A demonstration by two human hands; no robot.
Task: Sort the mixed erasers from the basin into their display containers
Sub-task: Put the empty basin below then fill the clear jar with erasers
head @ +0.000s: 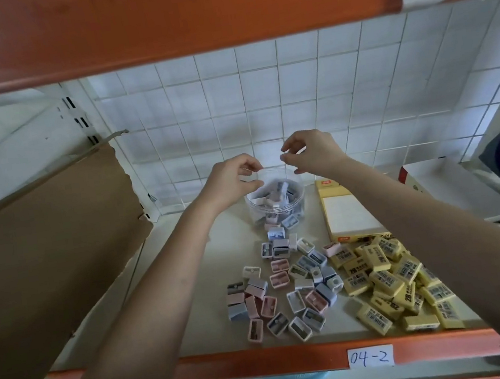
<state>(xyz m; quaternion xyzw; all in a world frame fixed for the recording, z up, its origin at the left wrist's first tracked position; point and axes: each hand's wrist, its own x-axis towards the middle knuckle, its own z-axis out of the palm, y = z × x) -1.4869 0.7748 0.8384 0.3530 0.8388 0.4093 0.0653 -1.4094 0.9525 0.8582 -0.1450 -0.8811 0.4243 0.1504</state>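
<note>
Brown cardboard (51, 261) leans at nine o'clock on the shelf (212, 292). At twelve o'clock the left hand (234, 178) and right hand (311, 154) hover over the clear jar (276, 208). Their fingers are curled, thumbs and forefingers nearly meeting at its rim; whether they pinch anything I cannot tell. Loose pastel erasers (280, 279) lie at the jar's six o'clock. Yellow erasers (385, 281) sit at four o'clock, touching a yellow box (348, 216).

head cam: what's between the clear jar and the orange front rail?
Head view: a loose pile of pastel erasers lies on the shelf, trailing from the clear jar toward the orange front rail.
</note>
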